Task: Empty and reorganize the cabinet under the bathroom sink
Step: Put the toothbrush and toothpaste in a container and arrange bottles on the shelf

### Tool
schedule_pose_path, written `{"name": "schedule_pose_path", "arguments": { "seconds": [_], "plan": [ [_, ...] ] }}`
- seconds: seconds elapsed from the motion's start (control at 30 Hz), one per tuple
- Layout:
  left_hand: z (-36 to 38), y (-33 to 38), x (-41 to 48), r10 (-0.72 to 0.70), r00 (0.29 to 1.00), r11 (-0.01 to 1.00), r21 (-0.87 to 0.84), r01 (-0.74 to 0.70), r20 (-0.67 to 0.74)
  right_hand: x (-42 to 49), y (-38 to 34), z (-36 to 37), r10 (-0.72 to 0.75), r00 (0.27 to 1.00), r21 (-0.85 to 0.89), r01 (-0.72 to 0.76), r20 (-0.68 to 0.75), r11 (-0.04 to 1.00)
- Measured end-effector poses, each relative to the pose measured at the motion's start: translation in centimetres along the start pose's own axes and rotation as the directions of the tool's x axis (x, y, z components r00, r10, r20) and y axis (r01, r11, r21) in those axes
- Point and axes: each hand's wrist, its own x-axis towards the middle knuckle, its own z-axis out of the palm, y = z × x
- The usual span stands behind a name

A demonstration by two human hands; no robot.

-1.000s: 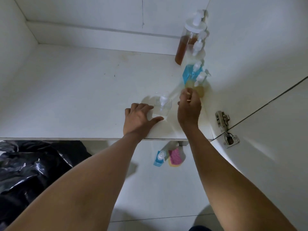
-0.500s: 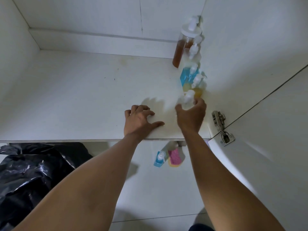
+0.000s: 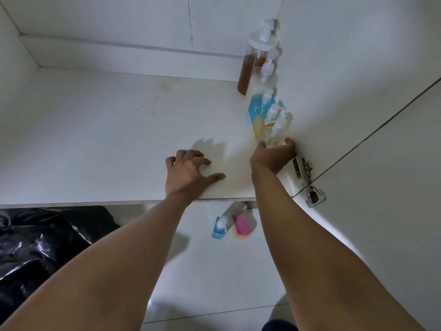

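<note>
A row of pump bottles stands along the right wall of the white cabinet floor (image 3: 95, 144): a tall brown one (image 3: 250, 68) at the back, then a white one, a blue one (image 3: 256, 108) and a yellow one (image 3: 259, 127). At the front of that row my right hand (image 3: 274, 156) grips a small clear pump bottle (image 3: 275, 139) against the wall. My left hand (image 3: 191, 173) rests on the cabinet floor near its front edge, fingers bent, holding nothing.
A metal door hinge (image 3: 307, 182) sits just right of my right hand, with the open cabinet door (image 3: 381, 211) beyond it. On the tiled floor below lie a blue pump bottle (image 3: 218, 228), a pink sponge (image 3: 241, 225) and a black plastic bag (image 3: 35, 242).
The clear pump bottle has gone from beside my left hand to the front of the row at the right wall, carried by my right hand. My left hand stayed put.
</note>
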Motion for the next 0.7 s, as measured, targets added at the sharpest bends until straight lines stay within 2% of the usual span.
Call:
{"name": "schedule_pose_path", "arguments": {
  "seconds": [0.13, 0.37, 0.47, 0.57, 0.7],
  "plan": [
    [0.0, 0.0, -0.1, -0.016, 1.0, 0.999, 0.034, 0.016, -0.011, 1.2, -0.2, 0.6, 0.067, 0.998, 0.051, -0.066, -0.006, 0.997],
    [-0.2, 0.1, -0.1, -0.015, 1.0, 0.998, 0.068, 0.015, -0.001, 1.4, 0.4, 0.8, 0.102, 0.994, 0.027, -0.103, 0.043, 0.994],
    [-0.3, 0.2, -0.3, -0.023, 1.0, 0.998, 0.061, 0.023, 0.004, -0.8, 1.2, -1.1, -0.02, 0.991, -0.048, 0.026, 0.135, 0.998],
    [-0.6, 0.3, -0.7, -0.02, 1.0, 0.999, 0.042, 0.02, 0.007, -4.6, 3.0, -4.9, -0.162, 0.956, -0.067, 0.183, 0.243, 0.981],
    [-0.5, 0.2, -4.0, 0.039, 0.997, 0.999, -0.007, -0.04, -0.069, -9.1, 8.1, -9.5, -0.314, 0.819, -0.09, 0.402, 0.48, 0.911]
  ]
}}
